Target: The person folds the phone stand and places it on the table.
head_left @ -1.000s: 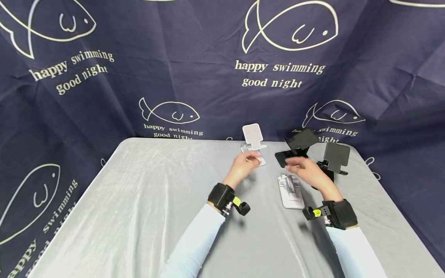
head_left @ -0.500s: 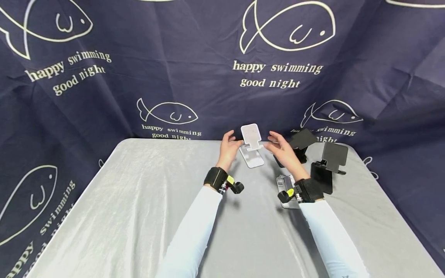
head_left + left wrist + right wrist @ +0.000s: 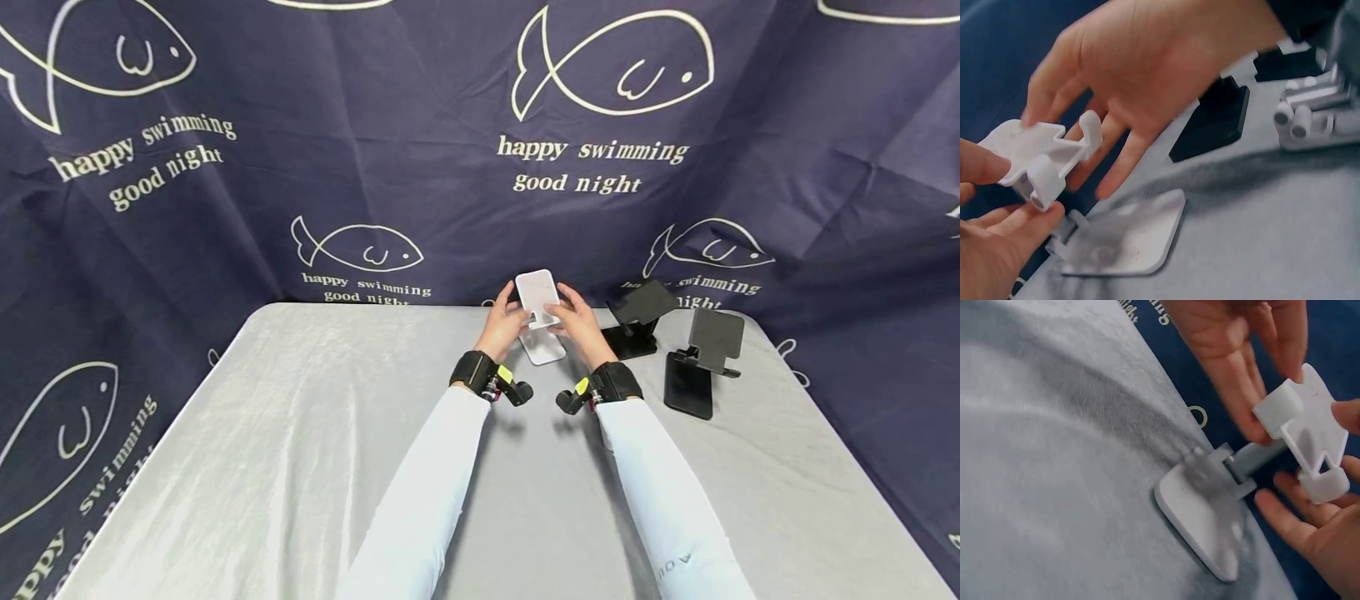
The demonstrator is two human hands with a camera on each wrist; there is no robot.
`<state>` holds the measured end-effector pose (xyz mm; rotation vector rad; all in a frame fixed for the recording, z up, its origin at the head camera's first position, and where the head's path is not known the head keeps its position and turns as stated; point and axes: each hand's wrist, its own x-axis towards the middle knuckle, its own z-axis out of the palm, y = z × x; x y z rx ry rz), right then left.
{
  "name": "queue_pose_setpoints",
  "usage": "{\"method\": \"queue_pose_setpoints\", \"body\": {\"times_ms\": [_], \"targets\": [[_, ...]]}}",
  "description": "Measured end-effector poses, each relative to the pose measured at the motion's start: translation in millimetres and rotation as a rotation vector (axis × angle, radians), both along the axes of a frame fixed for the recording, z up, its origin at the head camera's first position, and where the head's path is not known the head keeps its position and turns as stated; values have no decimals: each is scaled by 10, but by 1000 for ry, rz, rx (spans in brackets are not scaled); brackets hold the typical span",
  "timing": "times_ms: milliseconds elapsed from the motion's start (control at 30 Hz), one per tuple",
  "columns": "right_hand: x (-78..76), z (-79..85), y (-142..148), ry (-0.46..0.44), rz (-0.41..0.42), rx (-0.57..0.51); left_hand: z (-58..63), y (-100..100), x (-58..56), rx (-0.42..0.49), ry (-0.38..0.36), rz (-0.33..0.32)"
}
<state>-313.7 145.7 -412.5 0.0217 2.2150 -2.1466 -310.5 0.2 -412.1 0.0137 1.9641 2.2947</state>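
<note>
A white phone stand (image 3: pixel 537 293) stands unfolded near the table's back edge, its base plate (image 3: pixel 543 348) flat on the cloth. My left hand (image 3: pixel 498 335) grips the upper plate from the left, thumb on its face and fingers behind. From the other side my right hand (image 3: pixel 584 332) pinches the same plate, with its thumb on the face. The two small lip hooks (image 3: pixel 1047 180) face the wrist cameras. In the right wrist view the grey hinge arm (image 3: pixel 1259 457) joins plate and base; some fingers are hidden behind the plate.
Two unfolded black phone stands (image 3: pixel 647 303) (image 3: pixel 688 385) stand to the right on the grey cloth-covered table (image 3: pixel 360 433). A folded white stand (image 3: pixel 1316 115) lies mostly beneath my right forearm. A dark blue fish-print curtain (image 3: pixel 450 167) hangs behind the table.
My right hand has come left from beside the black stand to the white one. My left hand has moved from its base up to the upper plate, and both now hold it.
</note>
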Motion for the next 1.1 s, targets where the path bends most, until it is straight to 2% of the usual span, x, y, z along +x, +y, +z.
{"method": "queue_pose_setpoints", "body": {"times_ms": [133, 367, 600, 800, 1100], "targets": [[-47, -40, -46, 26, -64, -55, 15, 34, -8, 17, 20, 25], [-47, -37, -117, 68, -128, -115, 12, 31, 7, 43, 35, 128], [31, -7, -164, 49, -159, -104, -45, 30, 44, 82, 65, 152], [184, 73, -166, 45, -137, -95, -30, -28, 170, 21, 146, 128], [531, 323, -250, 119, -102, -139, 225, -213, 495, -16, 258, 73]]}}
